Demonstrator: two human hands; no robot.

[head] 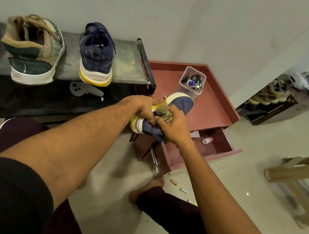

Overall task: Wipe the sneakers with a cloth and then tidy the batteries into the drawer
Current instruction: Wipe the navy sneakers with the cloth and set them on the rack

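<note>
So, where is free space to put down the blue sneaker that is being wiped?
The rack shelf is bare between the navy sneaker and its end bar. The red cabinet top is bare right of the plastic box. Crowded: the shelf's left half, and the floor by the foot, where batteries lie.

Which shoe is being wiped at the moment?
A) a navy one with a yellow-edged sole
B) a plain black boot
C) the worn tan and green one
A: the left hand holds the navy sneaker while the right hand grips the olive cloth against it; the tan sneaker sits on the bench.
</note>
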